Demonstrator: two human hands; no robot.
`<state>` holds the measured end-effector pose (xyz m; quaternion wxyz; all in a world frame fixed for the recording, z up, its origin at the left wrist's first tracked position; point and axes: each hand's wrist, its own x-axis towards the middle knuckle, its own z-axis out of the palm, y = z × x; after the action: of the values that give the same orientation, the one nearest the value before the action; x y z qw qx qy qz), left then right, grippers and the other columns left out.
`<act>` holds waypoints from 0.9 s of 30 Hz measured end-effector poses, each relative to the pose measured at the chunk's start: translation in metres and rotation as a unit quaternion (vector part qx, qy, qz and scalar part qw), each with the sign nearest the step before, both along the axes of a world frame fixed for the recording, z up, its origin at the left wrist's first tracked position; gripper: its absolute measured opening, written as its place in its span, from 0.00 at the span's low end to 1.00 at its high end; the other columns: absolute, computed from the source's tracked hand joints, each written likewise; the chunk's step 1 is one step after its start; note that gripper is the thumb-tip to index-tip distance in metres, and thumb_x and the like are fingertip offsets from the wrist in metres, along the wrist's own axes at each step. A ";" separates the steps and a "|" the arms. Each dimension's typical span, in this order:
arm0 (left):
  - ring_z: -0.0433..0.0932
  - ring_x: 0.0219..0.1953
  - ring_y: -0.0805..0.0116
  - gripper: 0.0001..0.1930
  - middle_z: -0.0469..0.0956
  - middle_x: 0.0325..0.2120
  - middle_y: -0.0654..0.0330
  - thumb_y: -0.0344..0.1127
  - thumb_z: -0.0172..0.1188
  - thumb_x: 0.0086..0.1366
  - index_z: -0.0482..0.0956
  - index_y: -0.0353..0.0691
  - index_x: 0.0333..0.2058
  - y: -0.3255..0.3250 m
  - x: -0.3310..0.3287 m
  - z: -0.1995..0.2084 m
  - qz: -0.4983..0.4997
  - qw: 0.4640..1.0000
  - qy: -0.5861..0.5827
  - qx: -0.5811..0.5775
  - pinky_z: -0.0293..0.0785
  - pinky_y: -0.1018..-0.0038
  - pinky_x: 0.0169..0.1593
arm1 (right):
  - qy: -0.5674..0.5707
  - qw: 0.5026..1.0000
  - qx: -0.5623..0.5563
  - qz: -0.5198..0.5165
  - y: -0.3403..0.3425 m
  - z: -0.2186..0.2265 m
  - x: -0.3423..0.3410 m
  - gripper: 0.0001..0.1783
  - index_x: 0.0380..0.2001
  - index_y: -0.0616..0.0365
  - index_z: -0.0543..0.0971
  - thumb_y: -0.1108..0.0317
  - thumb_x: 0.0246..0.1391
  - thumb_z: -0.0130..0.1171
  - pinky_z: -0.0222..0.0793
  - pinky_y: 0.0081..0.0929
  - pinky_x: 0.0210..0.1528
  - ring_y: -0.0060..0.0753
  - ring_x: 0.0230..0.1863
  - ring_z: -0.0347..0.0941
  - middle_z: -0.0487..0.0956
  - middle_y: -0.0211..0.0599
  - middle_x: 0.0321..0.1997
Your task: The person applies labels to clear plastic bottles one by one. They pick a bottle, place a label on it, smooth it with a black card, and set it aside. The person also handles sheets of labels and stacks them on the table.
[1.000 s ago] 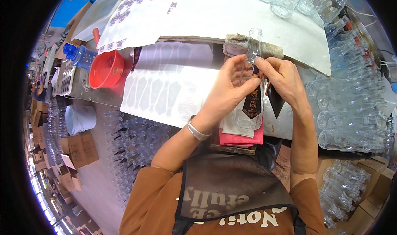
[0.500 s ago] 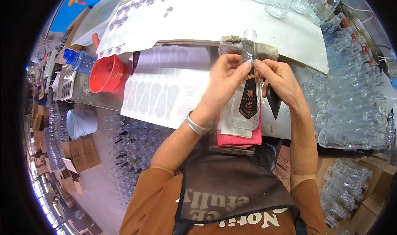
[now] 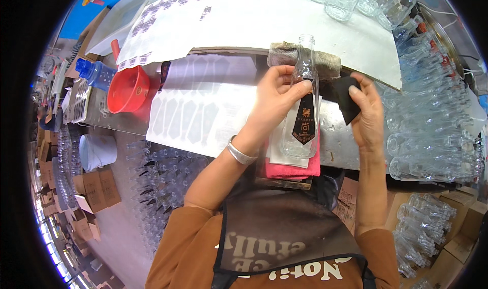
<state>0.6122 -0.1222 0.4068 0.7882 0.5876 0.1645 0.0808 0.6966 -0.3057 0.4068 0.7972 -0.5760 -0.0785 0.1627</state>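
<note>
A clear glass bottle [image 3: 306, 57] lies neck away from me on white paper [image 3: 289, 161] over a pink folded cloth [image 3: 295, 172]. Its neck rests against a rolled, stained cloth [image 3: 330, 64]. Down its front runs a black tie-shaped label [image 3: 305, 118] with gold-coloured print. My left hand [image 3: 274, 93] grips the bottle below the neck, thumb pressed at the label's top. To the right of the bottle, apart from it, my right hand [image 3: 370, 111] pinches a thin, flat, black scraper-like piece [image 3: 345, 101] between thumb and fingers.
Left of the bottle lies a sheet of tie-shaped label outlines [image 3: 178, 118]. Beyond it stand a red plastic scoop [image 3: 127, 93] and a blue-capped bottle [image 3: 99, 75]. Clear bottles crowd the right side [image 3: 422, 141] and far edge [image 3: 340, 4]. More bottles [image 3: 162, 182] stand on the floor.
My right hand has moved right, away from the bottle, and turned the black piece upward. My left hand stays on the bottle, its thumb near the label top.
</note>
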 end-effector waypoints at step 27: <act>0.79 0.42 0.70 0.29 0.79 0.42 0.53 0.39 0.66 0.64 0.66 0.24 0.54 -0.007 0.006 0.009 0.027 0.999 0.031 0.022 0.75 0.74 0.47 | -0.400 0.887 -0.229 -0.006 0.045 0.054 0.037 0.13 0.46 0.62 0.80 0.72 0.59 0.57 0.73 0.24 0.44 0.28 0.38 0.78 0.82 0.38 0.37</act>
<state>0.6183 -0.1292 0.4155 0.7673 0.6019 0.2032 0.0875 0.7338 -0.2611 0.4611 0.5448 -0.7594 -0.3481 -0.0732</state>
